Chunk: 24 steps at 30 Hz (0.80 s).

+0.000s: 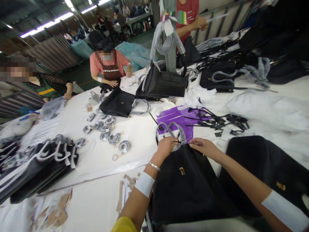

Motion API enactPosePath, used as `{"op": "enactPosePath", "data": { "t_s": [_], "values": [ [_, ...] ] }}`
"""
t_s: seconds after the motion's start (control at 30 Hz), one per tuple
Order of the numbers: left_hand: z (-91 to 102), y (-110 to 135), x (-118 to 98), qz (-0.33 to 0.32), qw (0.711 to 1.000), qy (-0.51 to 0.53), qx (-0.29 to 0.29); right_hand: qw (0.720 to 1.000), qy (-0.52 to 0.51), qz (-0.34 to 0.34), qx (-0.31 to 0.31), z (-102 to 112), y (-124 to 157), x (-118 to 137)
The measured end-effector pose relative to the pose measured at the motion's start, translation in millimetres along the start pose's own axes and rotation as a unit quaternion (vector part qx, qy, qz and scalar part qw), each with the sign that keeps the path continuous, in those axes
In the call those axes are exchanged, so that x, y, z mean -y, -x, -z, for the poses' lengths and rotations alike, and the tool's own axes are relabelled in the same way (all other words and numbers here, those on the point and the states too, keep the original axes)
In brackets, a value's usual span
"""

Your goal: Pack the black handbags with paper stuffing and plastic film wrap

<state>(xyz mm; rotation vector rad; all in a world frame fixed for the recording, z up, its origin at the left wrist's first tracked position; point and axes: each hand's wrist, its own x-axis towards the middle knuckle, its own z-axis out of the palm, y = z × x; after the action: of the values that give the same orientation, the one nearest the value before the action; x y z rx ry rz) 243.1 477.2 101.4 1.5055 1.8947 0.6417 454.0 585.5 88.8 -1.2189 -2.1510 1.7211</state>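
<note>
A black handbag (188, 187) with a small gold clasp lies in front of me on the white table (96, 161). Its wrapped grey handles (171, 129) stick up at the far edge. My left hand (166, 146) is closed on the bag's top edge at the base of the handles. My right hand (204, 146) pinches the same top edge just to the right. Both forearms carry white bands, and the left wrist has a silver bracelet.
A second black bag (267, 167) lies at my right. Black straps (217, 120) rest on a purple sheet (181, 119). Coiled wrapped straps (108, 132) dot the table's middle, more bags (161, 83) beyond. Stacked bags (36, 167) sit left. Co-workers stand across the table.
</note>
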Motion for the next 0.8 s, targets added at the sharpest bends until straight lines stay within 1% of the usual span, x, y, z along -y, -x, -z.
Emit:
{"op": "enactPosePath", "data": {
  "t_s": [0.1, 0.17, 0.23, 0.33, 0.37, 0.43, 0.53, 0.63, 0.7, 0.73, 0.8],
  "values": [
    [-1.9, 1.6, 5.0, 0.012, 1.000, -0.002, -0.006, 0.992, -0.111, -0.063, 0.006, -4.1, 2.0, -2.6],
    [-5.6, 1.4, 6.3, 0.016, 1.000, 0.001, -0.006, 0.983, -0.165, -0.082, -0.006, -6.2, 3.5, -2.4],
    [-8.6, 1.1, 6.4, 0.021, 1.000, 0.005, -0.006, 0.978, -0.191, -0.080, -0.004, -6.2, 5.1, -1.0],
    [-7.8, 2.4, 5.6, 0.035, 0.999, 0.005, -0.009, 0.981, -0.188, -0.046, 0.031, -3.6, 7.2, -0.5],
    [-5.9, 3.6, 5.5, 0.043, 0.999, 0.003, -0.012, 0.981, -0.189, -0.041, 0.033, -2.8, 7.7, -1.4],
    [-0.7, 7.1, 6.4, 0.065, 0.998, -0.003, -0.023, 0.978, -0.201, -0.056, 0.003, -1.9, 7.9, -4.8],
    [5.6, 12.0, 12.2, 0.099, 0.994, 0.000, -0.041, 0.967, -0.232, -0.081, -0.074, -3.1, 7.4, -9.4],
    [2.8, 11.9, 21.9, 0.121, 0.991, 0.026, -0.045, 0.938, -0.310, -0.081, -0.128, -6.8, 5.1, -7.1],
    [-2.8, 9.8, 25.3, 0.133, 0.989, 0.052, -0.041, 0.915, -0.372, -0.075, -0.137, -10.7, 3.1, -2.9],
    [-5.4, 9.2, 24.6, 0.140, 0.987, 0.063, -0.041, 0.908, -0.394, -0.068, -0.129, -13.2, 2.4, -1.4],
    [-9.1, 10.5, 18.1, 0.152, 0.984, 0.074, -0.058, 0.903, -0.412, -0.048, -0.111, -18.9, 1.7, -3.4]
  ]
}}
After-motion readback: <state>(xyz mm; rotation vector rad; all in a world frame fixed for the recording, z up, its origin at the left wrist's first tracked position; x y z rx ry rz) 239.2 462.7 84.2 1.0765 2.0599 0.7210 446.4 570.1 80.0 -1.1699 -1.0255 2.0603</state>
